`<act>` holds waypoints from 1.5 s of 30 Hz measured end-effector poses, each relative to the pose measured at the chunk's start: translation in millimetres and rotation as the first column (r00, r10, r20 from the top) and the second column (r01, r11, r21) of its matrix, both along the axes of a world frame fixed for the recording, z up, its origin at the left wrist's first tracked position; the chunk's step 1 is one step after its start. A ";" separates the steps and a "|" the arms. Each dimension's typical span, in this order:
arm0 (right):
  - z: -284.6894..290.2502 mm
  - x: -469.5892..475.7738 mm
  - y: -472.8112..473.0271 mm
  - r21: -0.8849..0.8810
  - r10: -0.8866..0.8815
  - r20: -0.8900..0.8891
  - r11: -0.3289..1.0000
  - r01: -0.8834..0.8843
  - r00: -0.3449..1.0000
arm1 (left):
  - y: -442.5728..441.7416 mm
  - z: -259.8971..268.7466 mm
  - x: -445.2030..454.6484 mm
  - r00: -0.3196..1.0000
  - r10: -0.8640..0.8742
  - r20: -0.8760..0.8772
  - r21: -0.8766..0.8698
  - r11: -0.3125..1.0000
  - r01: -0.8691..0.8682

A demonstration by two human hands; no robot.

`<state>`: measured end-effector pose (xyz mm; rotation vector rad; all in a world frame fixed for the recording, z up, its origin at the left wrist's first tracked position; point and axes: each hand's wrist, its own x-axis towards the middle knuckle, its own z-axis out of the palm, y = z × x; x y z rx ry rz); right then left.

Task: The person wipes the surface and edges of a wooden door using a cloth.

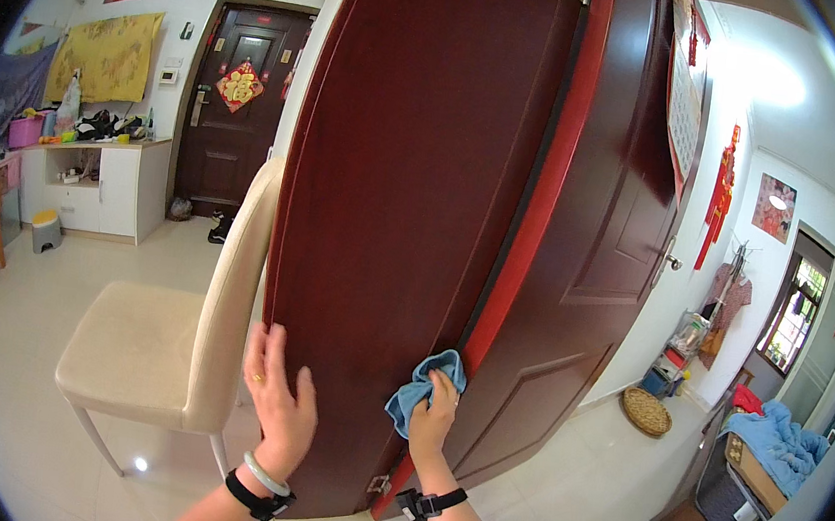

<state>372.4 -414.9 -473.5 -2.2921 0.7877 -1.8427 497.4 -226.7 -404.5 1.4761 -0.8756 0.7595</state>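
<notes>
Before me rises a dark red-brown wooden door frame panel (412,154), with a brown panelled door (604,203) hinged at its right side. My right hand (435,417) grips a blue cloth (412,396) against the panel's lower right part, close to the bright red door edge (537,197). At the panel's left edge is my left hand (280,398), fingers apart, holding nothing; whether its fingertips touch the edge I cannot tell. A ring and a pale bangle are on the left hand and wrist. Both wrists wear black straps.
A cream upholstered chair (144,355) stands close by on the left. Behind it are a white cabinet (119,190) and a dark entrance door (236,145). To the right, a woven basket (646,412) lies on the floor, and a bed corner (730,494) carries a light-blue blanket (777,438).
</notes>
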 end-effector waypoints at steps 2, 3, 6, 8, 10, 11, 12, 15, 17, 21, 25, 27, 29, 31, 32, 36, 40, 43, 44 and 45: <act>31.9 3.4 13.1 0.003 0.088 0.076 0.996 -0.088 0.993 | 0.6 -1.1 -18.5 0.949 -0.314 -0.030 0.035 0.948 0.315; 50.4 5.7 20.6 0.003 0.133 0.112 0.991 -0.134 0.985 | -1.2 -2.9 -29.0 0.828 -0.540 -0.150 0.045 0.833 0.552; 108.0 5.8 28.1 -0.095 0.169 0.194 0.984 -0.153 0.966 | -22.8 25.3 -52.3 0.732 -0.674 -0.096 0.179 0.712 0.679; 142.0 14.3 32.2 -0.107 0.234 0.219 0.971 -0.215 0.947 | -46.2 38.6 -41.5 0.794 -0.588 0.153 0.225 0.803 0.552; 177.8 14.0 29.9 -0.112 0.310 0.265 0.951 -0.290 0.913 | -56.9 70.3 -40.1 0.788 -0.578 0.212 0.253 0.812 0.527; 193.8 15.3 25.6 -0.126 0.337 0.256 0.941 -0.314 0.906 | -61.6 85.5 -36.8 0.798 -0.525 0.295 0.250 0.849 0.466; 210.7 22.5 26.0 -0.087 0.406 0.303 0.913 -0.399 0.862 | -63.9 101.2 -29.7 0.809 -0.449 0.380 0.235 0.892 0.385; 259.6 19.2 17.3 -0.163 0.497 0.268 0.868 -0.470 0.825 | -86.7 151.0 -17.3 0.793 -0.193 0.578 0.134 0.981 0.141; 280.4 23.0 6.4 -0.194 0.651 0.207 0.759 -0.622 0.730 | -90.3 182.2 -9.3 0.754 0.009 0.657 0.066 0.995 -0.069; 290.8 33.2 -11.6 -0.444 0.229 -0.092 0.862 -0.246 0.969 | -93.2 210.7 13.9 0.604 0.364 0.708 -0.030 0.871 -0.490; 246.5 34.5 -16.0 -0.501 -0.001 -0.113 0.864 -0.056 0.994 | -87.2 177.8 12.3 0.639 0.235 0.732 0.095 0.894 -0.438; 211.2 33.2 -10.3 -0.446 -0.012 -0.162 0.893 -0.062 0.987 | -83.3 143.8 12.6 0.644 0.202 0.738 0.163 0.873 -0.460; 168.3 31.2 -11.3 -0.430 -0.062 -0.184 0.903 -0.023 0.981 | -78.6 106.8 8.7 0.680 0.119 0.723 0.255 0.870 -0.423; 129.3 26.8 -4.9 -0.409 -0.098 -0.198 0.912 0.009 0.975 | -68.3 72.2 -0.4 0.687 0.081 0.722 0.332 0.831 -0.447; 108.6 28.0 -3.0 -0.358 -0.087 -0.229 0.934 -0.001 0.970 | -68.8 51.7 2.2 0.704 0.039 0.709 0.347 0.849 -0.397; 54.1 33.7 14.2 -0.312 -0.125 -0.287 0.949 0.030 0.950 | -50.5 -4.9 -7.7 0.724 -0.168 0.670 0.421 0.888 -0.184; 19.9 32.3 18.8 -0.279 -0.040 -0.301 0.959 -0.048 0.953 | -48.6 -18.1 -8.9 0.597 -0.366 0.714 0.569 0.800 -0.190; 16.6 21.9 24.8 -0.133 0.172 -0.290 0.967 -0.218 0.941 | -56.6 -14.6 -2.2 0.567 -0.381 0.730 0.587 0.774 -0.237; 18.4 17.6 24.3 -0.104 0.256 -0.264 0.951 -0.291 0.930 | -61.2 -11.7 -0.2 0.573 -0.354 0.739 0.568 0.785 -0.248; 22.5 14.9 26.6 -0.079 0.338 -0.236 0.928 -0.364 0.911 | -64.0 -6.1 0.8 0.577 -0.325 0.749 0.547 0.796 -0.261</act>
